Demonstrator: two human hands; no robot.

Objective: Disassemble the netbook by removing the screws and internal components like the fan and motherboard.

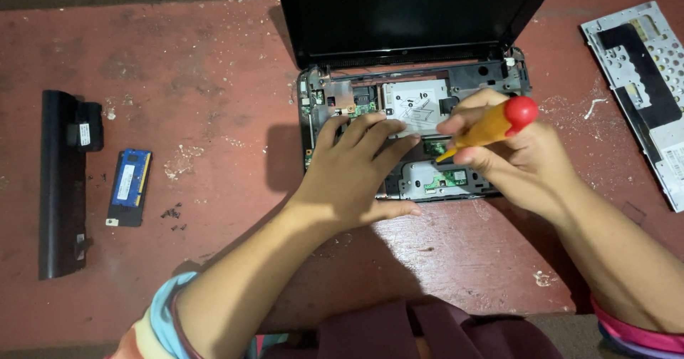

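Note:
A small black laptop lies open on the red table with its top cover off, so its boards and a silver drive plate show. My left hand rests flat on the laptop's left half, fingers spread. My right hand grips a screwdriver with an orange handle and red cap. Its tip points down at a small green board in the lower middle of the base.
A long black battery lies at the far left, with a blue memory module and a few tiny black screws beside it. The removed keyboard, underside up, lies at the right edge. The worn red table has chipped paint.

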